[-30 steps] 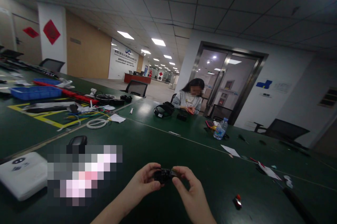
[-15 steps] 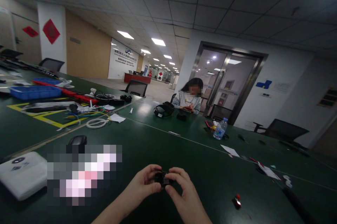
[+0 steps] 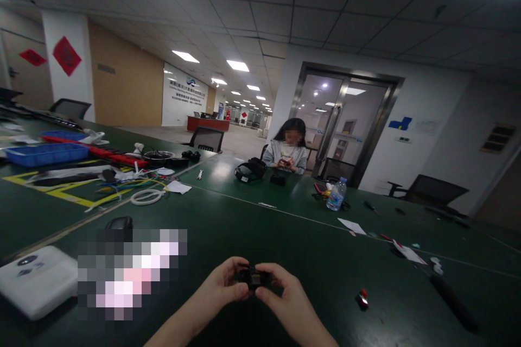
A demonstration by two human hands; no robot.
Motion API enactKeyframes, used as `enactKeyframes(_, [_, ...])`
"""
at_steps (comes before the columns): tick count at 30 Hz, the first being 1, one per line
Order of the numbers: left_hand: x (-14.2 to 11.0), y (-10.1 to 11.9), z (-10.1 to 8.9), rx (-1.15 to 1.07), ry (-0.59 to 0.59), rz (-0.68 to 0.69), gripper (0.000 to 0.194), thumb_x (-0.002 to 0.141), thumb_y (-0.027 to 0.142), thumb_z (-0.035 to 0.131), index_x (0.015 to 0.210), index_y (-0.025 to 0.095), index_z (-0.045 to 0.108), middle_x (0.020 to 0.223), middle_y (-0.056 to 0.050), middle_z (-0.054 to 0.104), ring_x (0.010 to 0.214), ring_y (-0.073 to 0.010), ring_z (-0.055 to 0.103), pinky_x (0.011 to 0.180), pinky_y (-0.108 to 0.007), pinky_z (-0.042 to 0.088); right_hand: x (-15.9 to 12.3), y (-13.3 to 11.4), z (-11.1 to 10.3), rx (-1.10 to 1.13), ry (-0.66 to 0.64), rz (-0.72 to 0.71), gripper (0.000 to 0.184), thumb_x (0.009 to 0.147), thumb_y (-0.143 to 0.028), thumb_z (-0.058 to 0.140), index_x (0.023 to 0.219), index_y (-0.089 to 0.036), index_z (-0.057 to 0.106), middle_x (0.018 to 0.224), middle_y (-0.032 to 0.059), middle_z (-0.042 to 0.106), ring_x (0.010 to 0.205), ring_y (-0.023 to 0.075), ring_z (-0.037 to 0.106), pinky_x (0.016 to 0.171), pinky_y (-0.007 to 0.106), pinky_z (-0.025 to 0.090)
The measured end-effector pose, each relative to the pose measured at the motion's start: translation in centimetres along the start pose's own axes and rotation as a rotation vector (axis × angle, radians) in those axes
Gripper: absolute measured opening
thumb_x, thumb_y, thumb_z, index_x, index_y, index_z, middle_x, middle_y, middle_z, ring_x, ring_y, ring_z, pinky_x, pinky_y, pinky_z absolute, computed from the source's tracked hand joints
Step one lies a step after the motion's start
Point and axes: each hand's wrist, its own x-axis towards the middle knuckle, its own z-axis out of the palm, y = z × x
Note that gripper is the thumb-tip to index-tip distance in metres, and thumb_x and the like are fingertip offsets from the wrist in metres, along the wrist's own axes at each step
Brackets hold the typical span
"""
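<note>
Both my hands meet low in the middle of the view over the dark green table [image 3: 285, 238]. My left hand [image 3: 222, 287] and my right hand [image 3: 285, 298] pinch a small black part [image 3: 253, 278] between thumbs and fingertips, held just above the tabletop. Its shape is too small and dark to make out further. A small red and black piece [image 3: 362, 299] lies on the table to the right of my right hand.
A white box [image 3: 36, 279] and a black mouse-like object [image 3: 119, 223] lie at the left. Farther off are a blue tray [image 3: 43, 153], cables, a white ring [image 3: 147, 196], a water bottle [image 3: 336, 195] and papers. A seated person [image 3: 285, 151] is across the table.
My right hand's fingers have curled in closer over the black part, which is more covered now. The view has shifted slightly; both hands stay in the same place.
</note>
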Motion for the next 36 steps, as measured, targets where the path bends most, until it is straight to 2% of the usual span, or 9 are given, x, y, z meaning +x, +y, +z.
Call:
enactKeyframes(4, [-0.1,0.4,-0.5,0.252,-0.063,-0.049,0.036,0.066,0.020,0.062,0.099,0.020,0.051,0.096,-0.003,0.061,0.087,-0.0201,0.059,0.076,-0.033,0.046,-0.4,1.5,0.5,0.068,-0.040,0.096,0.045,0.066,-0.015,0.064,0.110,-0.024,0.058,0.102,0.0004,0.065,0.097,0.0209,0.058,0.085,0.030,0.042])
enactKeyframes(7, [-0.8,1.0,-1.0,0.498,-0.070,-0.093,0.034,0.060,0.014,0.062,0.094,0.019,0.057,0.084,0.001,0.062,0.081,-0.0208,0.057,0.073,-0.034,0.044,-0.8,2.3,1.3,-0.006,-0.088,0.146,0.048,0.063,-0.016,0.067,0.109,-0.025,0.059,0.102,0.0004,0.065,0.098,0.0214,0.058,0.086,0.031,0.042])
enactKeyframes(11, [-1.7,1.4,-1.4,0.745,-0.021,-0.078,0.035,0.059,0.018,0.065,0.094,0.022,0.061,0.096,-0.002,0.059,0.094,-0.0249,0.051,0.084,-0.037,0.037,-1.4,2.3,2.3,-0.167,-0.092,0.183,0.042,0.065,-0.021,0.067,0.106,-0.030,0.061,0.103,-0.0012,0.064,0.100,0.0234,0.056,0.087,0.035,0.040])
enactKeyframes(14, [-1.9,1.1,-1.7,0.835,-0.025,-0.044,0.037,0.062,0.018,0.063,0.099,0.024,0.060,0.102,-0.002,0.059,0.098,-0.0239,0.049,0.088,-0.036,0.036,-1.8,2.3,2.6,-0.205,-0.073,0.197,0.043,0.066,-0.022,0.066,0.108,-0.031,0.060,0.106,-0.0013,0.062,0.103,0.0236,0.054,0.090,0.036,0.039])
enactKeyframes(21, [-2.1,0.2,-2.5,0.812,-0.055,-0.040,0.050,0.065,0.018,0.062,0.114,0.025,0.053,0.115,-0.003,0.056,0.108,-0.0234,0.048,0.096,-0.036,0.035,-2.0,3.5,2.6,-0.189,-0.069,0.189,0.049,0.068,-0.020,0.064,0.115,-0.027,0.055,0.115,-0.0004,0.059,0.109,0.0214,0.051,0.093,0.031,0.038])
enactKeyframes(29, [-2.2,1.2,-2.2,0.817,-0.085,-0.046,0.043,0.067,0.019,0.062,0.109,0.023,0.057,0.110,-0.003,0.058,0.104,-0.0226,0.050,0.093,-0.035,0.038,-1.8,3.7,2.8,-0.202,-0.059,0.168,0.049,0.066,-0.017,0.064,0.113,-0.023,0.056,0.113,0.0022,0.060,0.107,0.0214,0.052,0.092,0.031,0.038])
enactKeyframes(33, [-2.4,1.2,-2.2,0.815,-0.085,-0.028,0.038,0.072,0.023,0.059,0.109,0.025,0.057,0.108,-0.003,0.059,0.102,-0.0226,0.051,0.092,-0.036,0.038,-1.9,3.5,2.7,-0.188,-0.066,0.158,0.042,0.070,-0.022,0.061,0.112,-0.026,0.057,0.110,0.0007,0.061,0.104,0.0211,0.053,0.089,0.031,0.039])
enactKeyframes(36, [-2.4,1.0,-2.2,0.825,-0.083,-0.010,0.033,0.075,0.027,0.056,0.108,0.026,0.058,0.107,-0.003,0.060,0.101,-0.0230,0.051,0.091,-0.037,0.039,-1.9,3.6,2.8,-0.181,-0.053,0.147,0.041,0.069,-0.020,0.061,0.109,-0.026,0.058,0.109,0.0001,0.061,0.103,0.0204,0.053,0.089,0.030,0.039])
